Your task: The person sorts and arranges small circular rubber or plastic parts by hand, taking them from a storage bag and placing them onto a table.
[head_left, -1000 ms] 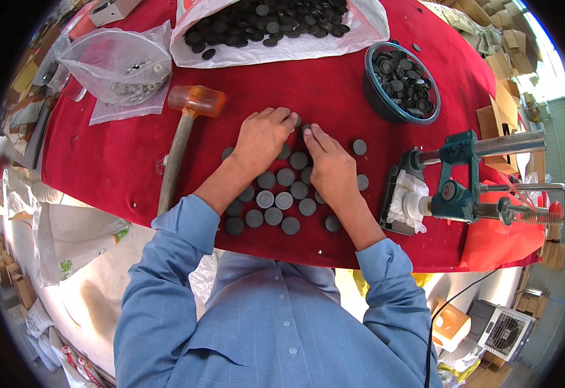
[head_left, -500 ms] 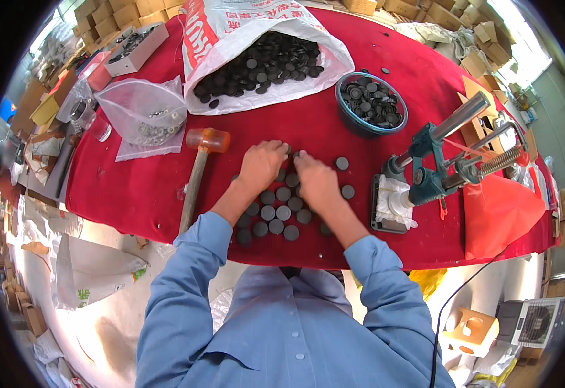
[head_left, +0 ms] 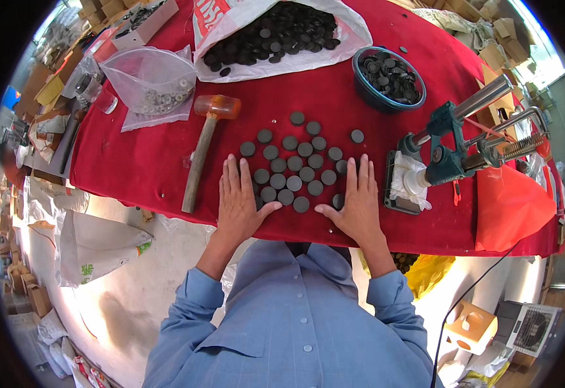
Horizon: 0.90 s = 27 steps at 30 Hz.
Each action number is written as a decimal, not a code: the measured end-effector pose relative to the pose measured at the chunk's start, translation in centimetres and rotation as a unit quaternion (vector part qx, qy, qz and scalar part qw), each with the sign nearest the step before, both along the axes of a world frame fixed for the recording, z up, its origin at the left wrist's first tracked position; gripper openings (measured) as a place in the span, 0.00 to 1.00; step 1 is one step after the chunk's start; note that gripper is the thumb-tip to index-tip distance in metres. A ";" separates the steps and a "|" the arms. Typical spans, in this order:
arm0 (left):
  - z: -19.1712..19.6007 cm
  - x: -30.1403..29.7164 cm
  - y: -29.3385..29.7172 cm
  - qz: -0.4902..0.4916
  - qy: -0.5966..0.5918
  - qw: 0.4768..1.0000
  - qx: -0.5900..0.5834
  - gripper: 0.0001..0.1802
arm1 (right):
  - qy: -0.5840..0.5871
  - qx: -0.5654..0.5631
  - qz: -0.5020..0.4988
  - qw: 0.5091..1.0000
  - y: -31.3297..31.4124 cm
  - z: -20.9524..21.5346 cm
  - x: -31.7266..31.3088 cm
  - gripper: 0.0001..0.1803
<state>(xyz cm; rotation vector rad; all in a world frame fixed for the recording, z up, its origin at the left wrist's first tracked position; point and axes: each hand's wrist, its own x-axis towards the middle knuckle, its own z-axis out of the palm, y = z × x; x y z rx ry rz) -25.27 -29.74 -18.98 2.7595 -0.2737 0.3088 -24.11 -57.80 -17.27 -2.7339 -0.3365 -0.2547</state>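
Observation:
Several round black discs point(head_left: 294, 163) lie flat and loosely grouped on the red tablecloth point(head_left: 147, 155). Along the group's left side rests my left hand point(head_left: 238, 200), palm down, fingers stretched and thumb out toward the nearest discs. My right hand point(head_left: 358, 204) mirrors it on the right side, flat with its thumb pointing inward. Neither hand holds anything; a few discs at the edges are partly covered by the fingers and thumbs. One disc point(head_left: 357, 136) sits apart, beyond my right fingertips.
A mallet point(head_left: 201, 155) with an orange head lies to the left, near a clear bag of small rings point(head_left: 159, 103). At the back are a white sack of black discs point(head_left: 276, 39) and a blue bowl of discs point(head_left: 386, 81). A green hand press point(head_left: 444, 139) stands right, beside a red bag point(head_left: 512, 207).
Both hands have drawn back from the far side of the discs and spread out flat on either side. The discs now lie more spread out. The view has shifted slightly.

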 end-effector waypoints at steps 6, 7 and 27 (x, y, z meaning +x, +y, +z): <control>-0.8 5.8 -1.1 -0.031 -0.030 0.999 -0.004 0.70 | -0.047 0.014 -0.016 0.999 2.9 -2.5 4.6 0.68; -0.9 6.8 -1.0 -0.030 -0.041 0.999 -0.006 0.69 | -0.075 0.023 -0.016 0.997 3.5 -2.5 5.3 0.67; 1.8 11.4 -0.5 -0.079 -0.041 0.996 0.007 0.43 | -0.094 0.303 -0.098 0.943 -1.2 -0.1 10.5 0.21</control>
